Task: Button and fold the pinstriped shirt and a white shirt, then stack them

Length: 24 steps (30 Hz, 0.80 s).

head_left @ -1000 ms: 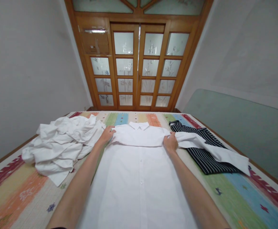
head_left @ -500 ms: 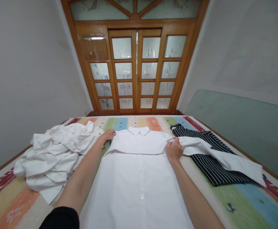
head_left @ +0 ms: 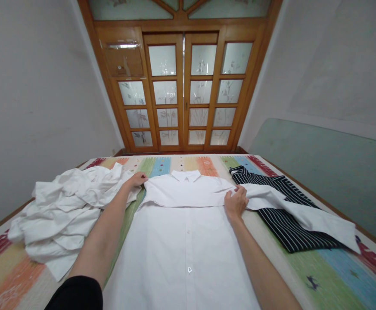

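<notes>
A white button-up shirt (head_left: 175, 249) lies front up before me, its collar toward the far end. One sleeve is laid flat across the chest; the other stretches out to the right. My left hand (head_left: 137, 179) pinches the shirt at its left shoulder edge. At the right shoulder, my right hand (head_left: 236, 201) is closed on the cloth, thumb and fingers together where the sleeve begins. The outstretched sleeve passes over a folded black-and-white striped garment (head_left: 291, 234).
A crumpled heap of white cloth (head_left: 65, 211) lies to the left, beside my forearm. Everything rests on a colourful striped cover (head_left: 313, 275). Walls flank both sides, with a pale green panel (head_left: 330, 163) at right and wooden glazed doors (head_left: 183, 90) beyond.
My left hand has moved a little to the left, drawing the shirt's left shoulder edge outward with it. My right hand stays at the right shoulder, and the view has shifted slightly.
</notes>
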Each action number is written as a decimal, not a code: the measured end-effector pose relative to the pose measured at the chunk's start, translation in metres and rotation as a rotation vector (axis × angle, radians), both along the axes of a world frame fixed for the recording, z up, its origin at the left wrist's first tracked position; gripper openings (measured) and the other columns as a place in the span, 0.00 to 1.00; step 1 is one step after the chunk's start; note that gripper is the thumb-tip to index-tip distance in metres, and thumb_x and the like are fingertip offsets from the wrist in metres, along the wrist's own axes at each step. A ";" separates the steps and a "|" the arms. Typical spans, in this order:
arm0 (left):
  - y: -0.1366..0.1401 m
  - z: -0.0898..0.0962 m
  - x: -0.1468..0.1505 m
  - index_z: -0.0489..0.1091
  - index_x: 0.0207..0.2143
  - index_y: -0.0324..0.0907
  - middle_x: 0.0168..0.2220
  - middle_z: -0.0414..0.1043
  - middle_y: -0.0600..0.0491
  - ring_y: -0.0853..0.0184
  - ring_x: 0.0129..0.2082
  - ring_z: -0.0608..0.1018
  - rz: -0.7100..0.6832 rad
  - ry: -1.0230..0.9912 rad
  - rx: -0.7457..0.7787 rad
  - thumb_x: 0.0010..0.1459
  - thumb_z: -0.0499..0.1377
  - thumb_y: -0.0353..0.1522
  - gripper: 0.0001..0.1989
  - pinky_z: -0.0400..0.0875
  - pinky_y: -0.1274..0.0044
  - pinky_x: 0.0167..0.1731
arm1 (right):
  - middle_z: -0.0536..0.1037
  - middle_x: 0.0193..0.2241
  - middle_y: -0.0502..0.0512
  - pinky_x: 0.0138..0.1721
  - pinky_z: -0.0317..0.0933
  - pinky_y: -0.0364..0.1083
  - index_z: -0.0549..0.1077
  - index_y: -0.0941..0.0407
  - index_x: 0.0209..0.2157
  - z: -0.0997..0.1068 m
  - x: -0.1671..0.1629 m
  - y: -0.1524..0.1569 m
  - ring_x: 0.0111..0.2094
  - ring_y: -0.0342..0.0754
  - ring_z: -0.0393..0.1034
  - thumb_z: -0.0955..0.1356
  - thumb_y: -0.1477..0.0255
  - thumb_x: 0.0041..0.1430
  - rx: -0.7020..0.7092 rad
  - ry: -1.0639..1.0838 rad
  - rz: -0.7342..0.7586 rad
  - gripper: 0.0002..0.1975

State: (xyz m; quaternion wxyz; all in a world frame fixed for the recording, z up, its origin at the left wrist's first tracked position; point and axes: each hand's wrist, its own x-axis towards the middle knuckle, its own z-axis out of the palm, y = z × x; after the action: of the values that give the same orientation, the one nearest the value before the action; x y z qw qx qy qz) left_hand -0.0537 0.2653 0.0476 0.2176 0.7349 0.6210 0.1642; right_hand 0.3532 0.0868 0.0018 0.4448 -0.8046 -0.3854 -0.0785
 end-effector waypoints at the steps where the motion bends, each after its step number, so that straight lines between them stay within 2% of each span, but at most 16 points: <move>1: -0.001 -0.001 -0.001 0.70 0.25 0.40 0.23 0.72 0.55 0.68 0.26 0.73 0.006 -0.008 -0.011 0.47 0.59 0.35 0.07 0.67 0.81 0.23 | 0.71 0.43 0.64 0.45 0.52 0.52 0.63 0.60 0.48 -0.002 0.001 0.001 0.45 0.57 0.65 0.61 0.72 0.56 0.008 0.023 -0.011 0.17; 4: -0.002 -0.001 0.002 0.73 0.28 0.39 0.25 0.73 0.54 0.67 0.26 0.74 -0.004 -0.024 -0.032 0.47 0.60 0.38 0.10 0.67 0.80 0.21 | 0.71 0.42 0.61 0.43 0.52 0.51 0.63 0.58 0.47 -0.006 0.004 0.003 0.43 0.56 0.65 0.61 0.72 0.55 0.033 0.077 -0.040 0.16; 8: 0.003 0.004 0.012 0.74 0.29 0.39 0.28 0.76 0.54 0.66 0.30 0.76 -0.044 0.003 -0.009 0.47 0.61 0.36 0.10 0.69 0.79 0.29 | 0.71 0.42 0.60 0.42 0.52 0.51 0.64 0.57 0.45 -0.007 0.005 0.004 0.43 0.55 0.64 0.60 0.76 0.54 0.061 0.064 -0.018 0.16; 12: 0.003 0.008 0.023 0.74 0.29 0.39 0.29 0.76 0.53 0.64 0.34 0.77 -0.021 0.092 0.049 0.50 0.59 0.33 0.07 0.69 0.78 0.36 | 0.70 0.41 0.60 0.42 0.51 0.50 0.65 0.57 0.43 -0.006 0.005 0.003 0.43 0.55 0.64 0.60 0.79 0.52 0.065 0.032 -0.004 0.16; 15: -0.003 0.007 0.029 0.74 0.34 0.39 0.35 0.77 0.48 0.61 0.40 0.77 0.033 0.164 0.105 0.52 0.59 0.31 0.08 0.69 0.76 0.42 | 0.70 0.40 0.61 0.41 0.51 0.50 0.66 0.57 0.42 -0.007 0.006 0.003 0.43 0.55 0.63 0.59 0.79 0.52 0.052 0.015 0.000 0.15; 18: -0.012 0.007 0.035 0.70 0.46 0.35 0.48 0.73 0.38 0.55 0.51 0.74 0.159 0.230 0.208 0.55 0.58 0.33 0.17 0.67 0.71 0.48 | 0.70 0.40 0.61 0.41 0.51 0.50 0.67 0.57 0.41 -0.008 0.007 0.003 0.43 0.55 0.63 0.59 0.79 0.52 0.038 0.002 0.000 0.14; 20: -0.019 0.008 0.038 0.68 0.49 0.33 0.53 0.69 0.33 0.50 0.54 0.72 0.254 0.320 0.209 0.57 0.58 0.38 0.21 0.67 0.68 0.49 | 0.70 0.41 0.61 0.41 0.51 0.50 0.67 0.57 0.41 -0.009 0.007 0.003 0.43 0.55 0.64 0.60 0.79 0.52 0.033 -0.004 -0.001 0.13; 22: -0.024 0.009 0.039 0.71 0.45 0.34 0.49 0.72 0.32 0.47 0.52 0.74 0.273 0.406 0.119 0.54 0.60 0.43 0.23 0.69 0.68 0.45 | 0.70 0.41 0.61 0.41 0.51 0.50 0.67 0.57 0.40 -0.009 0.007 0.003 0.43 0.55 0.64 0.60 0.79 0.52 0.032 -0.008 -0.008 0.13; 24: -0.029 0.008 0.040 0.75 0.37 0.35 0.41 0.77 0.36 0.48 0.46 0.77 0.218 0.436 0.012 0.48 0.64 0.45 0.22 0.71 0.71 0.41 | 0.70 0.41 0.61 0.41 0.51 0.50 0.67 0.57 0.40 -0.010 0.007 0.004 0.42 0.55 0.64 0.60 0.79 0.52 0.032 -0.011 -0.013 0.13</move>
State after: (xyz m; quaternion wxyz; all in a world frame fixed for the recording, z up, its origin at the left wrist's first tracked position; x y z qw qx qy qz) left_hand -0.0134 0.2367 0.0559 0.0549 0.6828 0.7280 0.0278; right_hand 0.3599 0.0903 -0.0081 0.4550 -0.7994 -0.3813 -0.0919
